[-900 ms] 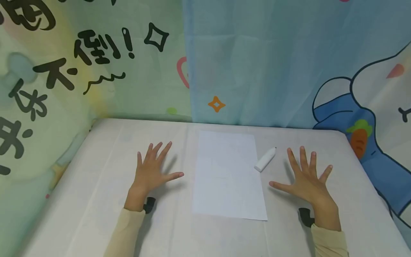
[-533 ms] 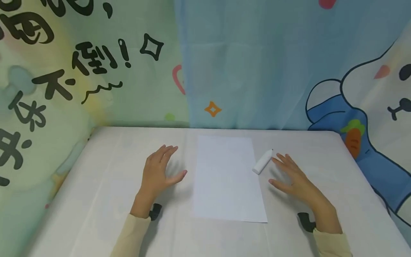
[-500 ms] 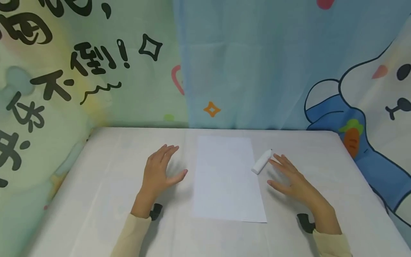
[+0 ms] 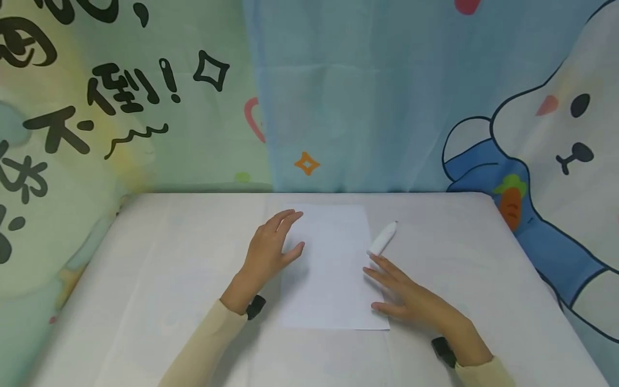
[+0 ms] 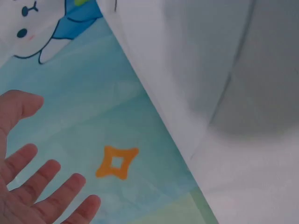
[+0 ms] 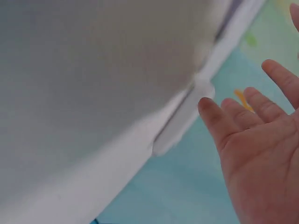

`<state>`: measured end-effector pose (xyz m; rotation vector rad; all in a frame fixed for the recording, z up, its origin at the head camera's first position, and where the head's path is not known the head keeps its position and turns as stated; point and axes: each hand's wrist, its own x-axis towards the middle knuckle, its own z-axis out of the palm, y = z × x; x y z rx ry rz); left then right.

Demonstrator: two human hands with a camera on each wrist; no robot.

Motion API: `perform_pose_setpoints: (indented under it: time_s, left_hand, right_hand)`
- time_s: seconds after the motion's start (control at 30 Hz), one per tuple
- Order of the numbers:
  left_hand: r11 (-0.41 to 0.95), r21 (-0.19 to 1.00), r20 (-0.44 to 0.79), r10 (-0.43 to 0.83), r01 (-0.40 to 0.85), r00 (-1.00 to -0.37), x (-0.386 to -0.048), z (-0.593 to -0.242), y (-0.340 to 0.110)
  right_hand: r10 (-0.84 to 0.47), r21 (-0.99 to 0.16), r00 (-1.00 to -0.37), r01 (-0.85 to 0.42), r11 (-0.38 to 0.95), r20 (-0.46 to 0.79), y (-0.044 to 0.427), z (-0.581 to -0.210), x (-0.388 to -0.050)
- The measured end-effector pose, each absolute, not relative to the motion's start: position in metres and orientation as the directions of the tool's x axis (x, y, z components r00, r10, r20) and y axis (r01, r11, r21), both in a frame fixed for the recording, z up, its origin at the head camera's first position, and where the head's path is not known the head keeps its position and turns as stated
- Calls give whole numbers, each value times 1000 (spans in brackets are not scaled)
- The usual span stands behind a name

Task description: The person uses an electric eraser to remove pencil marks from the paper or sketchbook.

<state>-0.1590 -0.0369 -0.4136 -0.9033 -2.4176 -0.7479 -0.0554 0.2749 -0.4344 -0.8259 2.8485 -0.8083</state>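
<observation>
A white sheet of paper (image 4: 333, 290) lies flat on the table, its long sides running away from me. Beside its upper right edge lies a white tube-shaped thing (image 4: 384, 237) with a small pointed tip; its kind is unclear. My left hand (image 4: 271, 247) hovers over the paper's left edge, thumb apart from the loosely bent fingers, holding nothing. Over the right edge my right hand (image 4: 406, 295) spreads its fingers, empty, fingertips close to the tube's blunt end. In the right wrist view a fingertip overlaps the tube (image 6: 182, 119); whether they touch I cannot tell.
A white cloth covers the table (image 4: 169, 258). Behind it hangs a printed curtain (image 4: 348, 107) with writing, a star and a cartoon rabbit. Each wrist carries a small black camera mount (image 4: 255, 307).
Both hands have come inward, from beside the paper to over its edges. The right hand has gone from widely spread to more relaxed fingers. The head view has shifted slightly.
</observation>
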Motion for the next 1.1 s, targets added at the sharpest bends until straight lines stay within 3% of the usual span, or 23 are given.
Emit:
perform_pose_setpoints:
  time_s: [0.27, 0.43, 0.6, 0.87, 1.1]
  left_hand:
    - [569, 493, 445, 486, 659, -752, -159, -413, -13]
    - [500, 633, 339, 507, 591, -793, -160, -408, 4]
    - [513, 649, 287, 518, 561, -806, -163, -405, 22]
    - [506, 724, 184, 514, 469, -838, -175, -408, 68]
    - [481, 781, 95, 538, 398, -837, -179, -408, 111]
  right_hand:
    - [-512, -487, -843, -383, 785, -163, 264, -430, -48]
    - [-536, -436, -828, -426, 793, -165, 265, -430, -47]
    - [-550, -442, -824, -446, 778, -136, 265, -430, -45]
    - [-549, -552, -825, -397, 733, -135, 268, -430, -44]
    - [-551, -554, -821, -392, 735, -150, 269, -431, -39]
